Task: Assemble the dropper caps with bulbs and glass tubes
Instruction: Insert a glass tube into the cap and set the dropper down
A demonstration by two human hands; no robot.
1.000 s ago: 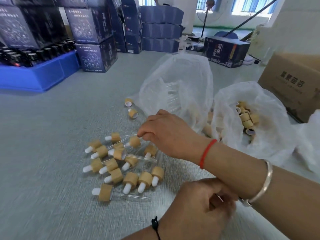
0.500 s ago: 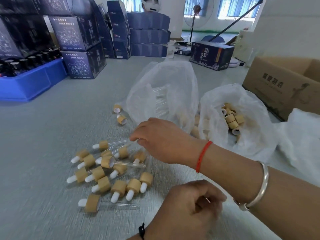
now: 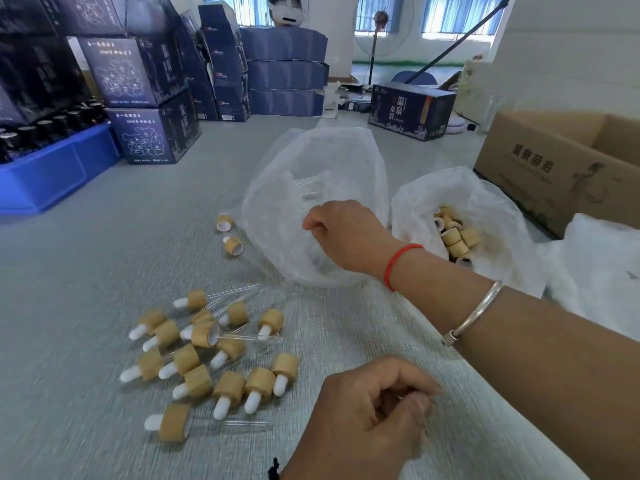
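Translucent plastic bag (image 3: 311,174) blurs glass tubes (image 3: 304,188) inside.

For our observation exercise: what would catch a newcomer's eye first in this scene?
Probably the cluster of assembled droppers with tan caps and white bulbs, lying on the grey table at lower left. Next, the right hand reaching into the clear plastic bag at centre, and the bag of loose caps beside it.
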